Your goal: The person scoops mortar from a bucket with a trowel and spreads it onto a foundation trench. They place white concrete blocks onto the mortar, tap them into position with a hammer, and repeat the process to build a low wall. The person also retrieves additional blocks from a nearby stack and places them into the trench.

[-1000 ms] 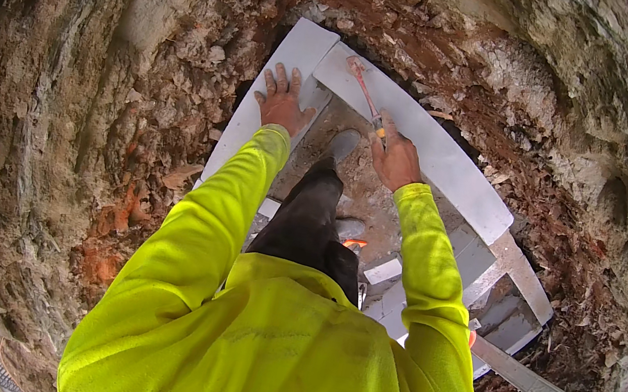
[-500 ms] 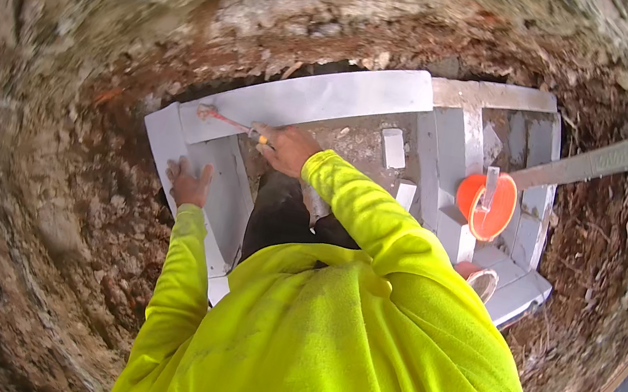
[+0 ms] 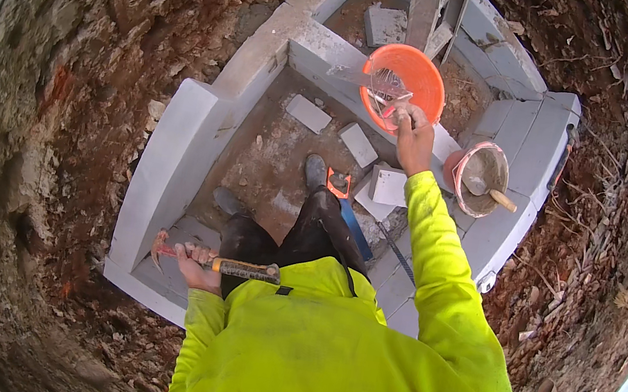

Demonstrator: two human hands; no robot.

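Low in the view, my left hand [image 3: 196,266] grips a claw hammer [image 3: 247,269] with a worn red head and yellow-and-black handle, held crosswise before my body. My right hand [image 3: 414,142] reaches forward over the orange bucket [image 3: 431,83], fingers closed on a flat-bladed tool [image 3: 357,77] with a small red-and-pale handle; its blade lies across the bucket's mouth. Just right of that hand stands a smaller pink bucket [image 3: 455,166] holding grey material and a wooden-handled tool [image 3: 501,200]. My booted feet are between low pale block walls [image 3: 179,136].
Loose pale blocks [image 3: 310,112] lie on the dirt floor beside a saw [image 3: 352,219] with an orange handle and a long metal bar [image 3: 396,251]. A grey beam-like piece [image 3: 424,3] rises beyond the orange bucket. Rough earth walls [image 3: 70,114] with roots surround the block structure.
My view has swung toward the buckets. The hammer passed from my right hand to my left, which left the ledge. My right hand moved onto the flat tool at the orange bucket.
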